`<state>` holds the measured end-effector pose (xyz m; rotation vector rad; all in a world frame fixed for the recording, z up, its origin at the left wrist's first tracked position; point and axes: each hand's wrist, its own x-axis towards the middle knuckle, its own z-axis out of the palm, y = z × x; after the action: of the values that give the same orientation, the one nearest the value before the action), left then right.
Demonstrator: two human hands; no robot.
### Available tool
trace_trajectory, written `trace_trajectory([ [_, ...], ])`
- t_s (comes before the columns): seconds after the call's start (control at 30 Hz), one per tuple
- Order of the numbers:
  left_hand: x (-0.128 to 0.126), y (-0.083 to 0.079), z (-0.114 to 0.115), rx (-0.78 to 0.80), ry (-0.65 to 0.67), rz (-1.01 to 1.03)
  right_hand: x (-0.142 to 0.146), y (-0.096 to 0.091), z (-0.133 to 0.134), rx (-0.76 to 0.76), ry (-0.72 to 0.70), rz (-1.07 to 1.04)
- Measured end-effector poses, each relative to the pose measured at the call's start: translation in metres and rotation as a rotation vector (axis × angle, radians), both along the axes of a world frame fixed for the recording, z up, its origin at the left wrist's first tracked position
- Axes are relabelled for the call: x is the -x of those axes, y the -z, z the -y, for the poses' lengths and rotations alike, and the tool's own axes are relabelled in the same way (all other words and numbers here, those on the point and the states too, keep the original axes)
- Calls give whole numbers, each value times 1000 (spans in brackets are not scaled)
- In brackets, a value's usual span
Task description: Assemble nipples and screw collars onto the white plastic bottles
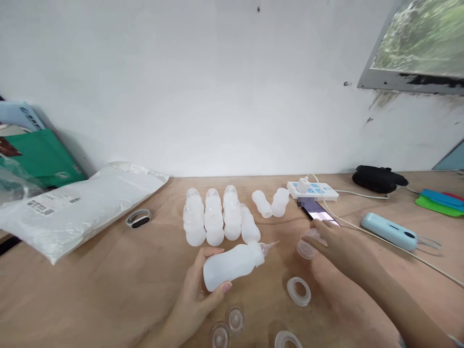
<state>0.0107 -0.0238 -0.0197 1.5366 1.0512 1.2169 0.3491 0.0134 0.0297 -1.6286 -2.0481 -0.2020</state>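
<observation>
In my left hand [203,290] lies a frosted white baby bottle [230,263], tilted on its side with fingers and thumb around its base. A clear nipple with a thin pointed tip [266,247] sticks out of its neck, pointing right. My right hand [324,237] has its fingers closed on a clear cap [306,248] at the table, just in front of a phone [317,210]. Closer to me are a translucent ring [299,291], a second ring [287,340] cut by the frame edge, and two clear nipples [235,319].
Several capped bottles [214,217] stand in rows beyond my left hand, with two bottle bodies [261,204] lying behind. A power strip [328,192] with a cable, a light blue device [389,231] and a black case [379,179] are right; a wristband [138,219] and white parcel [90,203] left.
</observation>
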Motion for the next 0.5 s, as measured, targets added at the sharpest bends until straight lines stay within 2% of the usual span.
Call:
trace_trajectory([
  [0.07, -1, 0, 0, 2, -6, 29, -1, -18, 4, -15, 64, -4],
  [0.13, -1, 0, 0, 1, -21, 43, 5, -36, 7, -67, 145, -127],
  [0.17, -1, 0, 0, -1, -32, 47, 10, -43, 8, -83, 136, -204],
  [0.23, 0, 1, 0, -9, -51, 51, 27, -47, 9, -42, 25, -354],
  [0.37, 4, 6, 0, -14, -47, 41, 68, -28, 11, 231, -236, -539],
  [0.5, 6, 14, 3, -52, -3, 4, 96, 0, 20, 315, -371, -678],
])
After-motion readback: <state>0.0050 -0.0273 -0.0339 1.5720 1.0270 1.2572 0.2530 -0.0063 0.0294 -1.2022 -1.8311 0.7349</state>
